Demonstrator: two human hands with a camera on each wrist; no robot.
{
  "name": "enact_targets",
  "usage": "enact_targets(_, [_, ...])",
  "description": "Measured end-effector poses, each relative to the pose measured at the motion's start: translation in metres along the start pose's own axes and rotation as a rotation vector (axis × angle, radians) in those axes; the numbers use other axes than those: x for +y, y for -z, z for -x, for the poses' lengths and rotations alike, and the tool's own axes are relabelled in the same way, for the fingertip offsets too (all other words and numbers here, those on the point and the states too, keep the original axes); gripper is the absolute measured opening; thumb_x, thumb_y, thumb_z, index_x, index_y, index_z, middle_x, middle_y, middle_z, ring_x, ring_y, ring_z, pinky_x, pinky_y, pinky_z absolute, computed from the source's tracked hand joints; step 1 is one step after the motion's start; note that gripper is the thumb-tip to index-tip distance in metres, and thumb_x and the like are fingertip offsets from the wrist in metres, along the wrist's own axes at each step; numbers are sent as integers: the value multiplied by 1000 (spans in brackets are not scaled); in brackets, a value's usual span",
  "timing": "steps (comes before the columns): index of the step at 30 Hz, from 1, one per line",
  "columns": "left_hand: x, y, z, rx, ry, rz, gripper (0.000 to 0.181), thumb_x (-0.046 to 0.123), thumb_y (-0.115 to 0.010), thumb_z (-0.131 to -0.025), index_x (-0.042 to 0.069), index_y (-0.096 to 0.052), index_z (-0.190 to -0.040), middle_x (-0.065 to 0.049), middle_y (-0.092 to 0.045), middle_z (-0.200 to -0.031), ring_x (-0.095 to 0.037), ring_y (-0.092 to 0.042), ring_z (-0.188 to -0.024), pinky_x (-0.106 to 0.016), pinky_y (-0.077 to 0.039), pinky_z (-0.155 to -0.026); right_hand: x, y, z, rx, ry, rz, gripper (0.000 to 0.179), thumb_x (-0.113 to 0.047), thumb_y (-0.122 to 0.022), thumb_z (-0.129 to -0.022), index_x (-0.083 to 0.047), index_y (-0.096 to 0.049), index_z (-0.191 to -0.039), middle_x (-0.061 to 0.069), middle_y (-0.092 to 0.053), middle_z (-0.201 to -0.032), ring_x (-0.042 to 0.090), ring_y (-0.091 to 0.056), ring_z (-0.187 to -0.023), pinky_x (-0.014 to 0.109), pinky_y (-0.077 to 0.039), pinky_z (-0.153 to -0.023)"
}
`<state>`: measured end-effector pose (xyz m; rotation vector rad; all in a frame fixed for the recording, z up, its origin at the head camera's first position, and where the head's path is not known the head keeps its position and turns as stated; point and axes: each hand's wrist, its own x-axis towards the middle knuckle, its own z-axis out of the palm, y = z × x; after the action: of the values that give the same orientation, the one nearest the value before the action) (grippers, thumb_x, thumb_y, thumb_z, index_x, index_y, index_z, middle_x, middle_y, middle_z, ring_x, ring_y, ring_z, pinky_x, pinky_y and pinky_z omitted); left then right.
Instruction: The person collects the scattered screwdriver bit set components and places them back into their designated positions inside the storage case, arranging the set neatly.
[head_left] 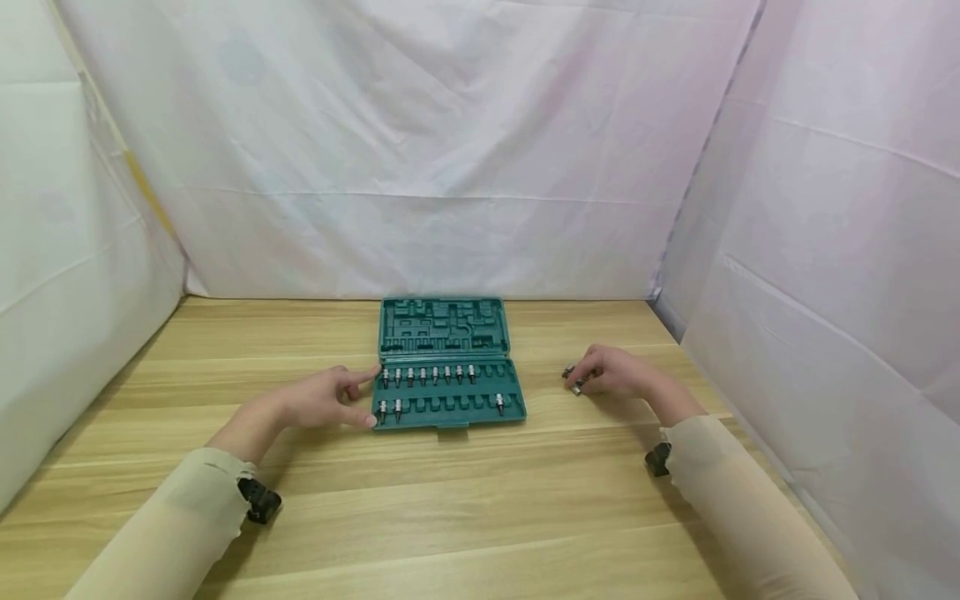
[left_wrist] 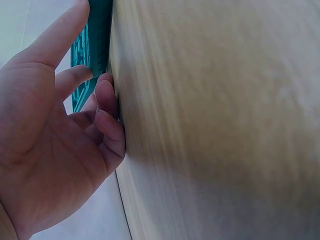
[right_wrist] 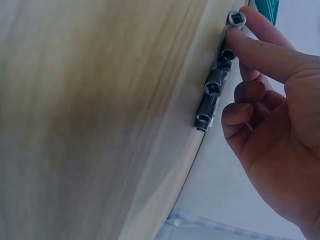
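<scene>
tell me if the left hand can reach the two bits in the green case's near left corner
Probably yes: the left hand is at the left edge of the green case, beside those bits, and nothing covers them.

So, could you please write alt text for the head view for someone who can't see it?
An open green socket case, part-filled with bit sockets in two rows, sits on a wood-grain table; a person's left hand touches its left edge while the right hand pinches one of several loose metal sockets to the case's right.
</scene>
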<state>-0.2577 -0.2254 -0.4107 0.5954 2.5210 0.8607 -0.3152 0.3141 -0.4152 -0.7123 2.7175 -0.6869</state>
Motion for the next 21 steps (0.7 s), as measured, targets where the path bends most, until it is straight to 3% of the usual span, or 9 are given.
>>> enact_targets(12, [0, -1, -2, -5, 14, 10, 102, 48, -86, -95, 16, -30, -174, -16, -56, -128, -27, -52, -114, -41, -48, -94, -11, -6, -6, -5, 31, 24, 12, -15, -86, -96, -20, -89, -106, 4, -69, -108, 18, -59, -101, 34, -49, -90])
enact_targets(17, [-1, -1, -2, -4, 7, 13, 102, 48, -86, -95, 16, -30, -174, -15, -56, -127, -27, -52, -113, -40, -47, -93, -15, -9, -10, 44, 9, -40, 12, -18, -83, -100, -24, -87, -110, 4, -72, -118, 19, -63, -106, 38, -51, -93])
enact_targets(21, [-1, -1, -2, -2, 4, 17, 102, 47, -86, -95, 15, -30, -174, -15, -55, -127, -27, -51, -113, -40, -47, -92, -24, -10, -14, 74, -28, -107, 13, -21, -79, -103, -25, -84, -115, 4, -76, -116, 19, -64, -95, 38, -53, -84])
